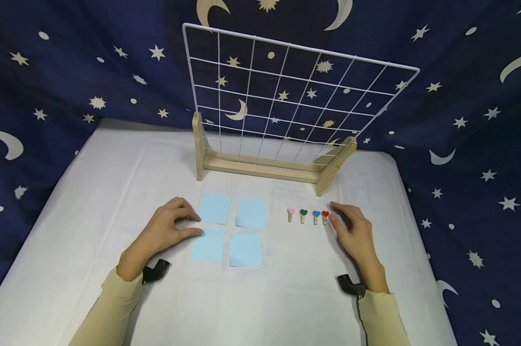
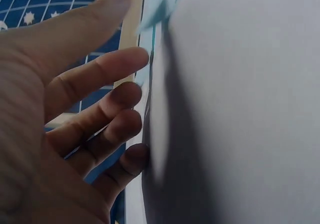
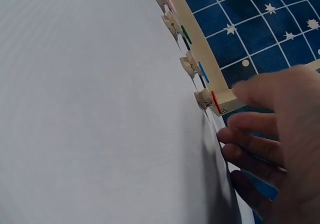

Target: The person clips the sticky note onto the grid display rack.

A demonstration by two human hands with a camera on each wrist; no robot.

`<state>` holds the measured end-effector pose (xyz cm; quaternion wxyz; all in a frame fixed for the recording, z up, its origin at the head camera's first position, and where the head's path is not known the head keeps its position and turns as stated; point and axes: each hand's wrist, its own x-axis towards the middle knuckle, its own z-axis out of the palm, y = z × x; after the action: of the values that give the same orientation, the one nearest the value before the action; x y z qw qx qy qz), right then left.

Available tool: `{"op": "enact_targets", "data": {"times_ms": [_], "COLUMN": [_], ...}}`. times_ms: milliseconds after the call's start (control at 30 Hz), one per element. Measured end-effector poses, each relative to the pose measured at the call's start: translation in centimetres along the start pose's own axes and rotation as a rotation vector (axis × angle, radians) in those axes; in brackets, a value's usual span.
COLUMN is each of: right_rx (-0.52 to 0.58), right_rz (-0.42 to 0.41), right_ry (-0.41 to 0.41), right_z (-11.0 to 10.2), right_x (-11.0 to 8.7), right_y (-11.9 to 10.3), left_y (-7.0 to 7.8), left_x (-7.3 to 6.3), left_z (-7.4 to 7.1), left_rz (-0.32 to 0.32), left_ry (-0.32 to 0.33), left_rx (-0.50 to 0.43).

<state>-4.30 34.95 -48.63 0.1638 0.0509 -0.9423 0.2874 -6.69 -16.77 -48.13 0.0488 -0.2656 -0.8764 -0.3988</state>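
Beside the left edge of the light blue paper squares rests my left hand, thumb and fingers apart with nothing between them. Several of these squares lie in a two-by-two layout; in the left wrist view one blue paper has a raised corner. At right, my right hand is next to small wooden clothespins with hearts, also holding nothing. From left to right the row has a pink-heart clothespin, a green one, a blue one and a red one, nearest my right fingers.
Behind the papers stands a white wire grid in a wooden base. A white cloth covers the table. Dark blue fabric with moons and stars hangs around the back and sides. Each wrist carries a black camera mount.
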Motion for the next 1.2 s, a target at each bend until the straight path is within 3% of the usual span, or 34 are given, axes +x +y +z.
{"op": "enact_targets", "data": {"times_ms": [233, 533, 933, 1200], "right_rx": [0.032, 0.033, 0.093, 0.194], "right_rz": [-0.04, -0.06, 0.001, 0.02], "right_ry": [-0.072, -0.083, -0.066, -0.061], "right_z": [-0.03, -0.08, -0.27, -0.61], "right_x": [-0.07, -0.02, -0.41, -0.38], "right_y": [0.14, 0.44, 0.07, -0.01], "left_y": [0.31, 0.21, 0.69, 1.03], "left_x": [-0.28, -0.52, -0.35, 0.13], "left_z": [0.48, 0.55, 0.38, 0.65], "left_rz": [0.026, 0.072, 0.034, 0.065], "left_ry": [-0.033, -0.042, -0.078, -0.06], "left_rx": [-0.022, -0.014, -0.06, -0.108]}}
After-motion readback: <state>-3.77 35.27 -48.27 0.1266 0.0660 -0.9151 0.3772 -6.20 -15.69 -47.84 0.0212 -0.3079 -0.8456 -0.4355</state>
